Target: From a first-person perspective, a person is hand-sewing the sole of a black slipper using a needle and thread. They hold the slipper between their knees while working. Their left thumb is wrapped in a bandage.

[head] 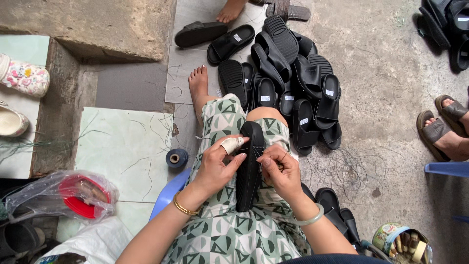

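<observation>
Your left hand (217, 168) clamps the black moulded rubber slide sandal (249, 166) edge-up on your lap; your right hand (281, 168) pinches its rim. It looks light, flexible; grip the sole edges.

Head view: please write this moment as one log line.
left hand: holds black sandal on lap | right hand: pinches sandal edge | sandal pile ahead | thread spool left

We log: concrete floor (391, 88) | pile of black slide sandals (288, 83) | pale tiles (122, 146) with dark thread spool (176, 158) | loose thread trimmings (347, 168) | bagged red item (78, 195)
</observation>
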